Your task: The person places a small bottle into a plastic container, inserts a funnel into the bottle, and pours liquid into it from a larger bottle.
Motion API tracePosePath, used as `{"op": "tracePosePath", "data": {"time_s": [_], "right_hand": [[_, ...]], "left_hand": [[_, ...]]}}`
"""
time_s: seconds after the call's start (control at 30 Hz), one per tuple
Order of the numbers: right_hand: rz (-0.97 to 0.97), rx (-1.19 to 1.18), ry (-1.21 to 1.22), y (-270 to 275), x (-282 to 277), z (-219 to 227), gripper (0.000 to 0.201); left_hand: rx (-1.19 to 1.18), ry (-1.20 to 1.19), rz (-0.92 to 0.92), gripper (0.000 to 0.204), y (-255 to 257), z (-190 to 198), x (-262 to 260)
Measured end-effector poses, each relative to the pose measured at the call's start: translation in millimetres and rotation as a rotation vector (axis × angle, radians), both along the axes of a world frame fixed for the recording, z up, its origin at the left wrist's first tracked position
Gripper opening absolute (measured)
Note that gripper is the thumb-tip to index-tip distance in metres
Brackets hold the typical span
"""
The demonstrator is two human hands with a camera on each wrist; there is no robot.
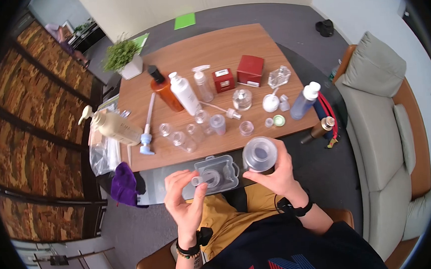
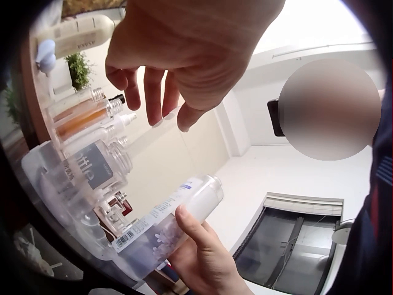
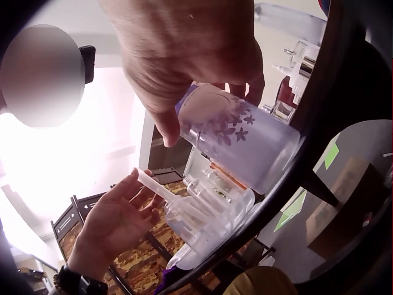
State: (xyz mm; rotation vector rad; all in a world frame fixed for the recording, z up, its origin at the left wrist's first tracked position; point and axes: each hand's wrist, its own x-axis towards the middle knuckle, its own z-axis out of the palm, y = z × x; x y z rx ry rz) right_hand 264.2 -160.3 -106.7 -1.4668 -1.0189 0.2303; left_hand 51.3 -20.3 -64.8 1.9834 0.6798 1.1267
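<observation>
- Holding the frosted flower-printed bottle (image 1: pixel 260 155) in our right hand (image 1: pixel 276 172), we have thumb and fingers wrapped round its body; it sits off the bench (image 1: pixel 210 56) edge, at about 3 o'clock of the clear plastic case (image 1: pixel 218 173).
- Our left hand (image 1: pixel 185 200) pinches a small clear funnel (image 1: pixel 202 178) by its narrow stem between thumb and fingertips — the wide cup lies over the case, seen plainly from the right wrist.
- To do this well, we judge, the bottle should be turned upright with its mouth level before the funnel's stem comes across from 9 o'clock.
- We should keep the pinch light but firm — the stem is thin and slick, and it could twist.
- Small clear bottles (image 1: pixel 183 139) stand at 12 o'clock on the bench, near enough to knock; elbows stay low.
- Whether the bottle's mouth is uncapped we cannot tell.
</observation>
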Motion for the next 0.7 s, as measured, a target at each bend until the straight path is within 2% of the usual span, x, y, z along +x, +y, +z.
{"op": "tracePosePath", "data": {"time_s": [0.07,0.17,0.27,0.33,0.7], "right_hand": [[0.034,-0.016,-0.01,1,0,10,0.078],[0.129,-0.051,-0.214,4,2,47,0.08],[0.206,-0.128,-0.284,3,-1,70,0.077],[0.248,-0.146,-0.322,5,-2,79,0.076],[0.308,-0.242,-0.536,12,-2,110,0.08]], "left_hand": [[0.033,0.026,-0.032,0.031,1,2,1],[0.03,0.026,-0.017,0.032,0,7,3],[0.047,0.009,0.0,0.033,1,9,5],[0.034,-0.012,-0.053,0.033,1,12,6],[0.095,-0.035,-0.09,0.037,7,19,5]]}}
